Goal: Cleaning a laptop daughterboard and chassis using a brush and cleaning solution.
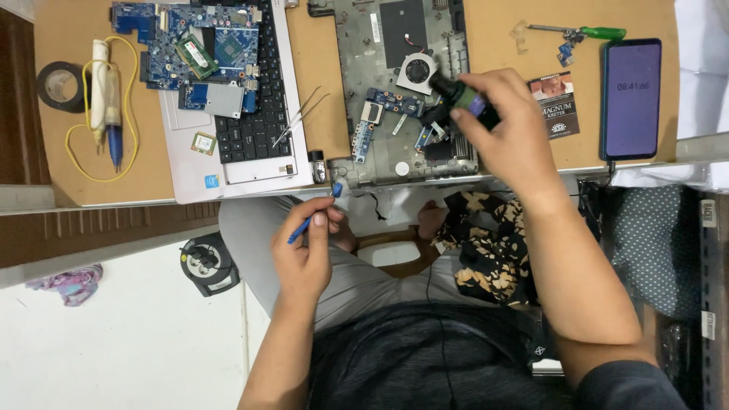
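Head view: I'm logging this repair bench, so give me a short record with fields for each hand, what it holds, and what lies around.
left hand: holds a thin blue tool over the lap, tip near the desk edge
right hand: grips a small dark bottle over the grey laptop base
fan: sits in the base, just left of the bottle
blue circuit board: lies on the white laptop keyboard
tweezers: rest across the keyboard's right edge
phone: far right, screen lit
green screwdriver: beside the phone

Bare forearms, dark shirt, grey trousers
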